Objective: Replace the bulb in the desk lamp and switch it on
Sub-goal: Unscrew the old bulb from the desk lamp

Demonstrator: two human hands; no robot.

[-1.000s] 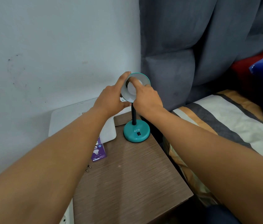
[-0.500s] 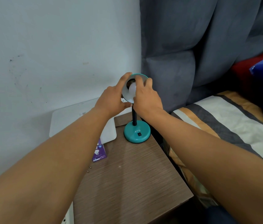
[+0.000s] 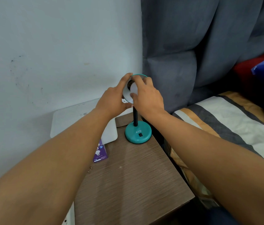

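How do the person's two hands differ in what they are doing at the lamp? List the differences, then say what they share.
The left hand grips the lamp shade from outside, thumb under its rim; the right hand reaches into the shade, fingers around the white bulb. The left hand comes from the wall side, the right hand from the bed side. Both are bare and raised above the teal base.

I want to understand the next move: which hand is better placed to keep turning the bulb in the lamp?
The right hand: its fingers already wrap the white bulb inside the shade. The left hand holds the shade from outside, steadying it.
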